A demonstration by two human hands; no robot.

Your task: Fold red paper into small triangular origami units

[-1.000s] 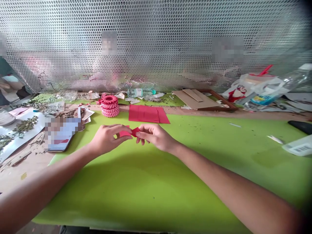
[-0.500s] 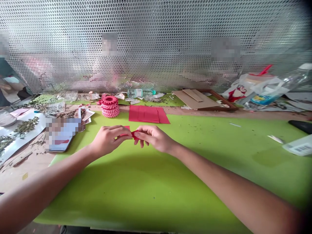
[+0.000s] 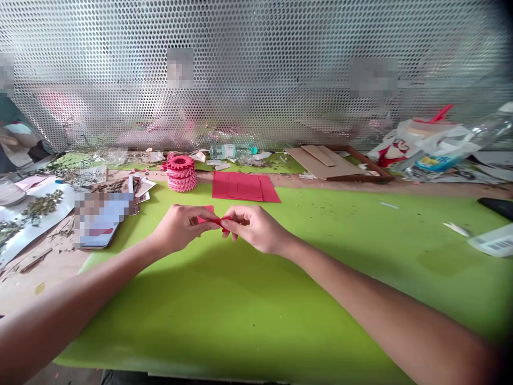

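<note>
The small red paper (image 3: 206, 213) is between your two hands, above the green mat — a flat bright panel by your left fingers and a darker, narrow, seemingly folded part where the fingertips meet. Your left hand (image 3: 178, 229) pinches it with thumb and fingers close together; your right hand (image 3: 258, 229) pinches the other end, its remaining fingers curled beneath. Your fingertips cover the middle, so you cannot tell how the folds run. Just beyond lie flat red sheets (image 3: 245, 187), with a stack of jagged pink-red rings (image 3: 181, 176) to their left. The mat (image 3: 240, 310) is glossy, specked with bits, and covers most of a wooden table; a phone (image 3: 106, 219), its screen partly pixelated, lies at left near dried sprigs (image 3: 44, 207). Behind stands a perforated metal screen (image 3: 256, 69), blurring the shapes beyond, and at right a plastic bag (image 3: 435, 147) partly hides a large clear bottle (image 3: 495, 125), cut off by the edge
</note>
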